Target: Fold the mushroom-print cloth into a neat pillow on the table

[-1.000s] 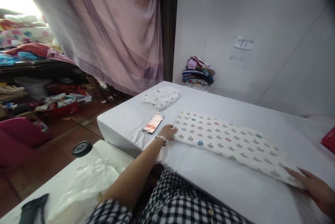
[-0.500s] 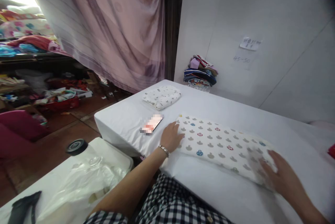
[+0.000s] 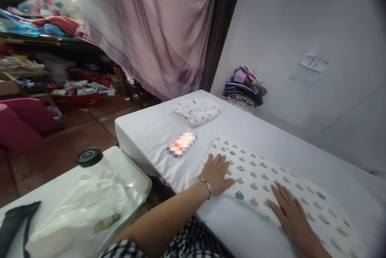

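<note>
A white cloth point(image 3: 253, 163) printed with grey, blue and red mushroom-like shapes lies spread in a long strip on the white-covered table point(image 3: 144, 141). My left hand point(image 3: 215, 173), with a silver bracelet at the wrist, rests flat on its left end, fingers spread. Farther right, my right hand point(image 3: 288, 209) is also laid flat on the cloth near its front edge, fingers stretched out. Beyond my left hand are a blurred-out phone-like object point(image 3: 182, 143) and a folded white printed cloth point(image 3: 197, 111).
On a white side table at left are a clear plastic bag point(image 3: 81, 209), a black round lid point(image 3: 89, 156) and a black strap-like item point(image 3: 16, 226). A stack of folded clothes point(image 3: 243, 88) stands against the wall. A pink curtain point(image 3: 150, 29) hangs behind.
My right hand has moved left along the cloth, closer to my left hand. My left hand has come from the cloth's edge onto its surface. The view has shifted a little.
</note>
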The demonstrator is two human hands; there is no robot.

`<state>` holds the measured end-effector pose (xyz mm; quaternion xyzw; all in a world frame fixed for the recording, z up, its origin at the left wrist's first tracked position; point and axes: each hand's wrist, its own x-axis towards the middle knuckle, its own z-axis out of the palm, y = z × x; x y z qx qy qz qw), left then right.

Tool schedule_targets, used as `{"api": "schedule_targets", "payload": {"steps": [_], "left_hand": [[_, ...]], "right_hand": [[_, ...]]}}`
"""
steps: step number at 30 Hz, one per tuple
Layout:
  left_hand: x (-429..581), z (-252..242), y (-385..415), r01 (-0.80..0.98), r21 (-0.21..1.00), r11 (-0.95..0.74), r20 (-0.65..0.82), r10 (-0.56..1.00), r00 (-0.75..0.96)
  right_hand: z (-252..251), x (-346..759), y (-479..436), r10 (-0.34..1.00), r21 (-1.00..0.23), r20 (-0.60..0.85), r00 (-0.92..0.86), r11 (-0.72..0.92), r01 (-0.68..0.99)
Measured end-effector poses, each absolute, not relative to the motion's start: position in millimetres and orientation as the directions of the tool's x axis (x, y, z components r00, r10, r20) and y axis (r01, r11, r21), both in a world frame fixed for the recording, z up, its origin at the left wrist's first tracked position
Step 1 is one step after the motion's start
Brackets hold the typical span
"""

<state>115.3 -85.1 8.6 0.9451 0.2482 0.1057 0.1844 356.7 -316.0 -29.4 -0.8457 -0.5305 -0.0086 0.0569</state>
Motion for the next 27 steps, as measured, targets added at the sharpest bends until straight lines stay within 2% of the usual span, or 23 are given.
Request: {"api": "schedule_targets", "payload": {"steps": [3,6,10,15,17,20,24,27], "left_hand": [[115.8,7.1,-85.2,0.427,0.413,-0.805,0.108,0.508,0.854],[114.4,7.1,-84.7,0.419,0.436,-0.797,0.104,0.507,0.856],[111.4,9.7,-84.3,0.395,0.462,-0.794,0.100,0.489,0.866],[110.0,10.7,-84.7,0.387,0.477,-0.789,0.111,0.490,0.864],[110.0,9.5,-84.4,0.382,0.475,-0.793,0.122,0.490,0.863],[109.9,8.2,-83.4,0.368,0.478,-0.798,0.126,0.477,0.870],[109.4,8.8,-82.1,0.357,0.486,-0.798,0.116,0.463,0.878],[108.4,8.9,-81.5,0.344,0.482,-0.806,0.123,0.450,0.884]], "right_hand": [[-27.8,361.4,-314.5,0.888,-0.126,0.051,0.457,-0.448,0.885],[-19.1,360.2,-295.1,0.879,-0.183,0.087,0.469,-0.448,0.875],[3.6,341.3,-226.4,0.919,-0.337,0.147,0.365,-0.301,0.892],[25.3,311.5,-110.6,0.898,-0.535,0.244,0.366,-0.190,0.823],[29.0,305.9,-73.7,0.888,-0.608,0.205,0.411,-0.214,0.765],[30.4,304.7,-37.4,0.888,-0.673,0.056,0.456,-0.303,0.674],[27.7,310.4,-18.7,0.910,-0.671,-0.068,0.409,-0.345,0.656],[26.2,313.4,-15.7,0.924,-0.632,-0.035,0.381,-0.316,0.708]]}}
